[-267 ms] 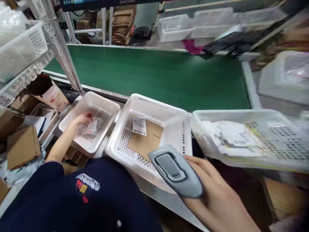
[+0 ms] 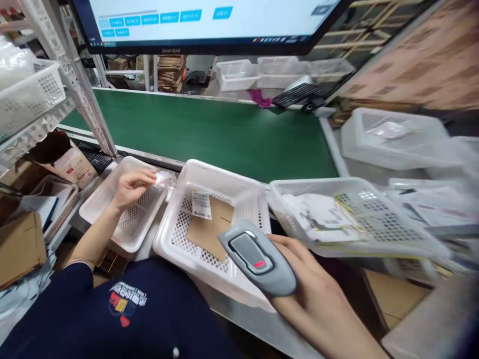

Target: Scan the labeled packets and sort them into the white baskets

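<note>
1. While your left hand (image 2: 135, 188) is raised over the left basket, its fingertips are pinched together on a small clear packet (image 2: 163, 179), which sticks out to the right.
2. That packet hangs over the gap between the left basket (image 2: 129, 244) and the middle basket (image 2: 164, 244), near their far ends; whether it touches either rim, you cannot tell.
3. Your right hand (image 2: 310, 284) is closed around a grey handheld scanner (image 2: 258, 259), with a red light showing on its top; the fingers beneath it are hidden.
4. The scanner is above the near right part of the middle basket, its front end pointing far and left.
5. Inside the middle basket lies a flat brown cardboard piece (image 2: 215, 229), with a printed white label (image 2: 201, 204) at its far left corner.
6. To the right, another white basket (image 2: 374, 249) holds white packages (image 2: 325, 214) in its left part.
7. Beyond the baskets, a green belt (image 2: 209, 132) runs from left to right.
8. Above the belt, you face a lit monitor (image 2: 202, 25) with a row of blue buttons.
9. At the far left, a black keyboard (image 2: 95, 158) lies beside an open carton (image 2: 75, 164).
</note>
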The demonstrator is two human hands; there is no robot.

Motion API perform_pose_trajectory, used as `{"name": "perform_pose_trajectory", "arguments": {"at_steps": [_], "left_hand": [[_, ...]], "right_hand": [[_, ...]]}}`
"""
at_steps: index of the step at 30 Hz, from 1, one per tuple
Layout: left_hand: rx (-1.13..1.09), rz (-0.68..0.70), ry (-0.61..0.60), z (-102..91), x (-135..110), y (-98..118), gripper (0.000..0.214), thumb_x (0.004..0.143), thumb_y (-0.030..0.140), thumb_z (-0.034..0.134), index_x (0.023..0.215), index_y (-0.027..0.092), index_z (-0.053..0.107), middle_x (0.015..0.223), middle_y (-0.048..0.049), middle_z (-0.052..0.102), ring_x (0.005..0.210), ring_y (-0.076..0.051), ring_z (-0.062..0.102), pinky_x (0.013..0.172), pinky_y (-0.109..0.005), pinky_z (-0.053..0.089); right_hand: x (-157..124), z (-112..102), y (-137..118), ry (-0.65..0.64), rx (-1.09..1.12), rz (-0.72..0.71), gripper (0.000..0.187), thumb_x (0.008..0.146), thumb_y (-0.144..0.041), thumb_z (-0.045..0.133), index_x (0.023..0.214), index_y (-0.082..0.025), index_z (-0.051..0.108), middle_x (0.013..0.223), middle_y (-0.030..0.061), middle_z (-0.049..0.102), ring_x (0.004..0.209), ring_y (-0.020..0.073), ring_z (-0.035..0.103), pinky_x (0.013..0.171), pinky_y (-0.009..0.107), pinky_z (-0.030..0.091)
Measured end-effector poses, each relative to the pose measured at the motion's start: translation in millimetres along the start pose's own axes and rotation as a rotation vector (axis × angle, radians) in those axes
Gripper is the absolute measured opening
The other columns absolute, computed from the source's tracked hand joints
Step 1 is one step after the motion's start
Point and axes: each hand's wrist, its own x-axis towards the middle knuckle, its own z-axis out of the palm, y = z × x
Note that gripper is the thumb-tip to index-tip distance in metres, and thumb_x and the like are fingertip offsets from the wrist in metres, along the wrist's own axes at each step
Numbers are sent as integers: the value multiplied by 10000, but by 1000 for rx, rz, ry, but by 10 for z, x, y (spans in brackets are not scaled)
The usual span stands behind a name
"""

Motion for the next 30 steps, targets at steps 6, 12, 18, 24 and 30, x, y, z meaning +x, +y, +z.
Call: {"name": "perform_pose_trajectory", "arguments": {"at_steps": [6, 12, 18, 24, 30], "left_hand": [[-72, 338, 8, 588, -29, 117, 213, 1056, 301, 772, 861, 288, 858, 1429, -81, 722, 1436, -310, 676, 1267, -557, 548], [-416, -152, 53, 1070, -177, -26, 173, 863, 147, 788, 700, 190, 749, 1158, -93, 806, 968, -219, 808, 861, -346, 666], [-480, -417, 200, 1222, -122, 41, 260, 776, 245, 811, 648, 183, 594, 1123, -90, 793, 990, -242, 783, 857, -340, 626], [-561, -477, 294, 1234, -23, 65, 349, 756, 274, 862, 682, 180, 535, 1171, -87, 792, 935, -201, 752, 821, -296, 603], [-559, -333, 209, 1233, -113, 147, 424, 842, 345, 891, 661, 172, 550, 1122, -77, 784, 924, -225, 804, 906, -391, 670]], "right_hand": [[96, -172, -117, 52, 208, -39, 437, 960, -151, 591, 1369, -291, 659, 1293, 102, 681, 1030, 257, 749, 814, 328, 639], [145, -177, -288, -53, 231, 61, 326, 852, -126, 561, 1139, -203, 696, 1050, 54, 656, 881, 195, 719, 764, 283, 592], [0, -82, -254, -50, 138, 76, 360, 824, -114, 534, 1141, -208, 676, 1067, 40, 631, 834, 167, 699, 703, 269, 542], [19, -173, -294, -68, 136, 112, 241, 846, -114, 515, 1035, -196, 640, 1009, 44, 624, 790, 169, 668, 684, 275, 532], [70, -157, -305, -130, 166, 123, 175, 821, -124, 521, 944, -220, 601, 922, 30, 641, 744, 198, 634, 641, 311, 471]]}}
